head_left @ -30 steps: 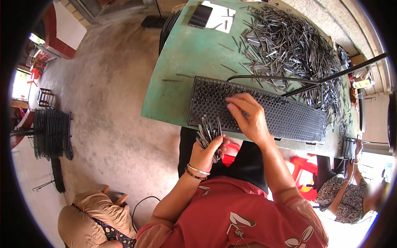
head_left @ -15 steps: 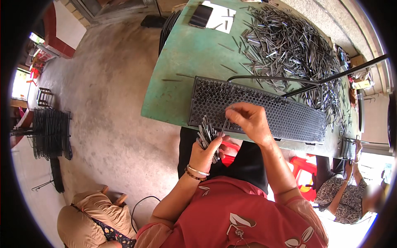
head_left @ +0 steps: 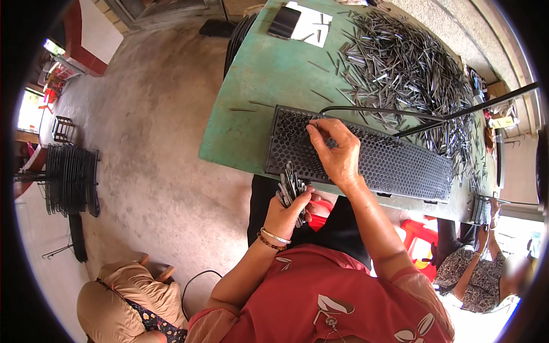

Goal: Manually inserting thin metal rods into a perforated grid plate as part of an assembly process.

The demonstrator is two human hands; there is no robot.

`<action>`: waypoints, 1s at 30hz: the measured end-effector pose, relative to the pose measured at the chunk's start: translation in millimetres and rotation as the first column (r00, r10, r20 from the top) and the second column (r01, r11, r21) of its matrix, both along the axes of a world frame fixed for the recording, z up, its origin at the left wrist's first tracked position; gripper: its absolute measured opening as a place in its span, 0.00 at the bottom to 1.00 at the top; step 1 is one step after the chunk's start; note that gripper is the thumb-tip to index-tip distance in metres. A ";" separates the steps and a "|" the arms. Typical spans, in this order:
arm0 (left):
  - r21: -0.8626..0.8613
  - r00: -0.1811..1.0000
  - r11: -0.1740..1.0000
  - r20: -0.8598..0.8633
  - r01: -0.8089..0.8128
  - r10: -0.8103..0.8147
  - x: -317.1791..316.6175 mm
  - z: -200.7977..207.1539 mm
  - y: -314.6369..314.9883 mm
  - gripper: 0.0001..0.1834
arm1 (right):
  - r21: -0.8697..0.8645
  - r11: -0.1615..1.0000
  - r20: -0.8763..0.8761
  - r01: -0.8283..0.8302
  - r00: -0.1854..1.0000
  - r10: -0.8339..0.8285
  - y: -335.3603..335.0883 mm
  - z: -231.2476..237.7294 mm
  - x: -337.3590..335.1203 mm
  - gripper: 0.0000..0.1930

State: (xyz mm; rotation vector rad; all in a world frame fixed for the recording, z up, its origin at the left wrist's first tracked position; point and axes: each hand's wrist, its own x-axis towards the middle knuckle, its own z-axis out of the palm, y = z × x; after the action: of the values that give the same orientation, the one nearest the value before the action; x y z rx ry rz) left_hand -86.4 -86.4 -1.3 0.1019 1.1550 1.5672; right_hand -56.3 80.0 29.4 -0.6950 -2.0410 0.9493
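Right fingers: pinched narrow over the perforated tray, mid-frame; cannot tell what they hold
Left fingers: wrapped around a bundle of metal strips, centre
Desk: green, under the tray; loose heap upper right

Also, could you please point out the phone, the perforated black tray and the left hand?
Phone (head_left: 284, 23), head view: middle of its dark screen.
Perforated black tray (head_left: 407, 170), head view: holed surface toward its right end.
Left hand (head_left: 285, 212), head view: near the base of the thumb.
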 end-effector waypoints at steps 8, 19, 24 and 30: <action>0.013 1.000 1.000 0.013 0.004 -0.005 -1.3 -3.4 -1.5 0.10 | 0.211 0.977 -0.018 -0.027 0.999 0.032 0.5 -5.8 -4.7 0.09; 0.022 0.995 0.999 0.099 0.027 -0.029 -6.5 -3.3 -2.9 0.10 | 0.418 0.902 -0.001 -0.112 0.992 0.124 -0.1 -11.2 -5.0 0.12; 0.011 0.996 0.998 0.072 0.055 -0.056 -5.5 -5.5 -3.7 0.11 | 0.398 0.903 0.054 -0.159 0.987 0.150 -1.0 -9.9 -2.2 0.11; 0.007 0.982 0.997 0.174 0.079 -0.079 -7.5 0.9 -3.1 0.10 | 0.092 0.989 0.034 -0.119 0.993 0.116 -0.2 -3.3 0.0 0.10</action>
State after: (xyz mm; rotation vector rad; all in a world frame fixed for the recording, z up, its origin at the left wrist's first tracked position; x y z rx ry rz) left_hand -93.9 -89.5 -0.4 0.0103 1.0021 1.4752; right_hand -56.3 79.8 26.1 -0.5464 -2.1566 0.9077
